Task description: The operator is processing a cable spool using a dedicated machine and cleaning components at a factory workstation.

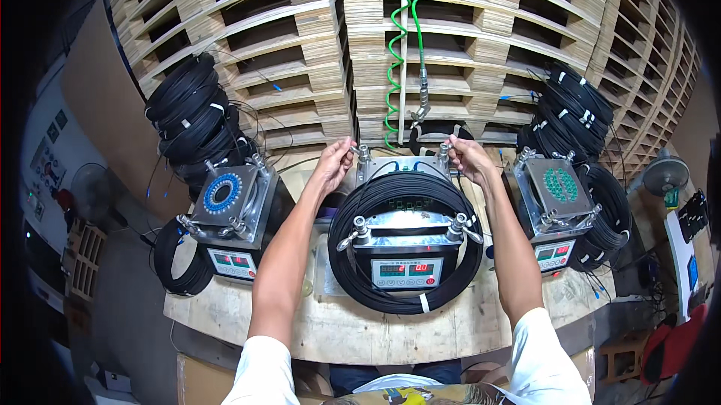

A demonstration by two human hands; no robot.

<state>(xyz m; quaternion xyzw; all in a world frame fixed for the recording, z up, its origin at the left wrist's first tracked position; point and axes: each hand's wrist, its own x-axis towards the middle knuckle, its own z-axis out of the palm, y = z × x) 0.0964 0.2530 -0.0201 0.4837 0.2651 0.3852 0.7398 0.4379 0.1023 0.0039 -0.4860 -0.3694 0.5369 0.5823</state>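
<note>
My left hand [335,162] reaches to the far left corner of the middle metal machine [406,223], its fingers at the corner post [363,153]. My right hand [467,157] does the same at the far right corner post [444,151]. A coil of black cable [353,255] lies looped around this machine, bound by a white tie [424,303] at its near side. The machine's front panel [407,272] shows red and green digits. Whether the fingers grip the posts or the cable there is unclear.
A similar machine with a blue ring [225,196] stands at left, another with green plugs [559,187] at right. Stacks of black cable coils [197,116] [572,112] lie behind them. Wooden pallets [300,45] rise at the back; a green coiled hose [405,37] hangs down.
</note>
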